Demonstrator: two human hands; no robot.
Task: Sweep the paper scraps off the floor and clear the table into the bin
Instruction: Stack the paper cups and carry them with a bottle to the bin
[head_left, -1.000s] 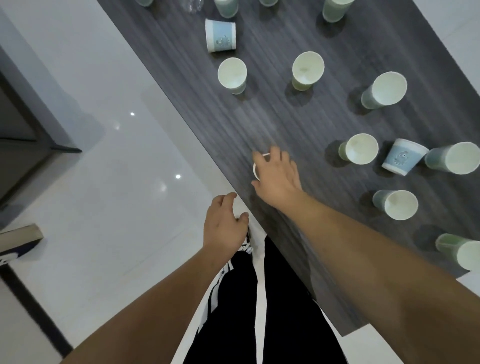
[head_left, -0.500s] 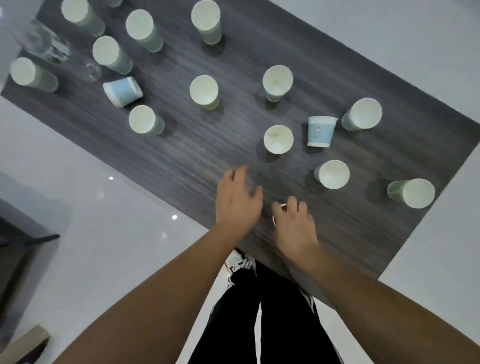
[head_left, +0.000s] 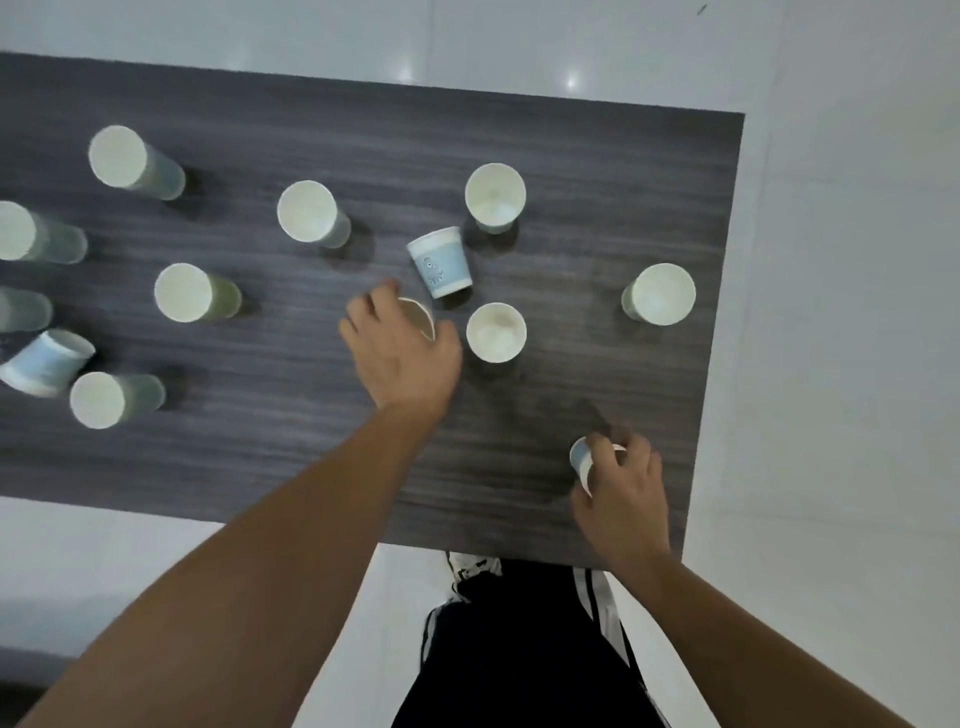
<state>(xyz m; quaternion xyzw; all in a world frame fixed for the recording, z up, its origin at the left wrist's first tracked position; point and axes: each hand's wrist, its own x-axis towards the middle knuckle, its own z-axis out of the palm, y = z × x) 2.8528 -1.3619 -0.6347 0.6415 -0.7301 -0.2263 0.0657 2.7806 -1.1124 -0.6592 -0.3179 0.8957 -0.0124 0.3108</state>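
Dim, cool light; glare spots on glossy white floor (head_left: 571, 80); soft shadows beside pale paper cups (head_left: 306, 212); motion blur throughout, wide-angle stretch at edges.
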